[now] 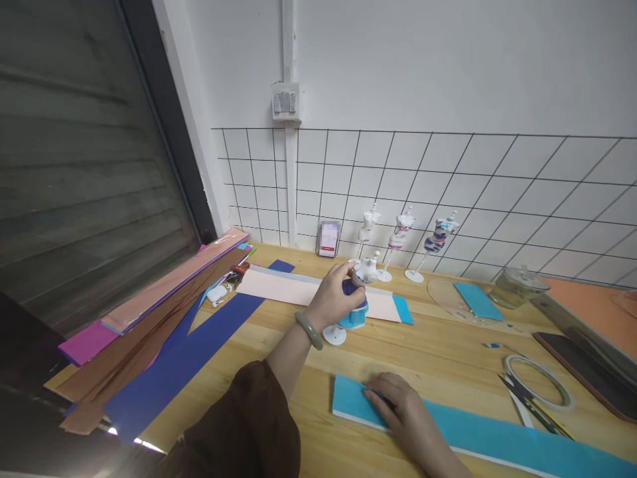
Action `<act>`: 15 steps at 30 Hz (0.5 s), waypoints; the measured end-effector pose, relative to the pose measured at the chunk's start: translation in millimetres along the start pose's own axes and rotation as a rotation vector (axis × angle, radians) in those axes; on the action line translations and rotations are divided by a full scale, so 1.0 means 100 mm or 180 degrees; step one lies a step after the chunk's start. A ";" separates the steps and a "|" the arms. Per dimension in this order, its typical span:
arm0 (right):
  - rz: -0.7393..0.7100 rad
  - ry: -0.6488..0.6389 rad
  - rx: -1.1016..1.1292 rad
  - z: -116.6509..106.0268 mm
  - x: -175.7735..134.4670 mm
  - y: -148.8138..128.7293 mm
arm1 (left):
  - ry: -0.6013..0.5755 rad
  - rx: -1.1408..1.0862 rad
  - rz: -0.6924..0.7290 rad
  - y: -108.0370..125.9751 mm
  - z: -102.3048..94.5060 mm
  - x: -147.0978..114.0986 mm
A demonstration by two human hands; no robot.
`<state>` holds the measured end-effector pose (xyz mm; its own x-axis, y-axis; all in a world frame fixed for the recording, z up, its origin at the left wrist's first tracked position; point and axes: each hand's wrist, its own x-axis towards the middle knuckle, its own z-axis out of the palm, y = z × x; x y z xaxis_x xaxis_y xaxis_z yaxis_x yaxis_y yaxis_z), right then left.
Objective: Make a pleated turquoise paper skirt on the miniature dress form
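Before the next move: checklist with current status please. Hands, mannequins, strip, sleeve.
1. Left hand on the small mannequin: ok, wrapped around its torso.
2. Mannequin's base fully seated on the tabletop: cannot tell from this one angle.
3. Right hand on the light-blue strip: ok, resting near its left end; whether the fingers pinch anything, cannot tell.
4. Strip fully uncovered: not ok, right hand and forearm lie across it.
5. Brown sleeve clear of that strip: ok, apart from it.
6. Other three mannequins standing: ok, all on their bases near the wall grid.
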<state>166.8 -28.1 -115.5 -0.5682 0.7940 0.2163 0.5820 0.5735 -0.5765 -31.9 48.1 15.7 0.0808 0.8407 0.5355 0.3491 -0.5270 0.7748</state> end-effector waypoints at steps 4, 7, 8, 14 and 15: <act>0.0019 -0.0004 0.0026 -0.01 0.00 -0.01 | 0.0007 -0.0048 -0.0149 -0.05 0.03 0.00; 0.0057 0.0016 0.0042 0.00 0.00 0.00 | 0.0028 -0.0186 -0.0340 -0.06 0.03 0.00; 0.0079 0.0031 0.0047 0.00 0.00 0.00 | 0.0048 -0.0232 -0.0404 -0.07 0.02 0.00; 0.0175 0.0088 0.0060 0.00 -0.01 -0.01 | 0.0125 -0.0611 -0.0496 -0.12 -0.01 0.03; 0.0178 0.0095 0.0056 -0.01 -0.01 -0.01 | 0.0119 -0.0707 -0.0474 -0.13 -0.01 0.04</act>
<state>167.5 -29.5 -114.6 -0.5174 0.8304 0.2067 0.6017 0.5247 -0.6021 -37.4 57.9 7.8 0.0080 0.9080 0.4189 0.1409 -0.4157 0.8985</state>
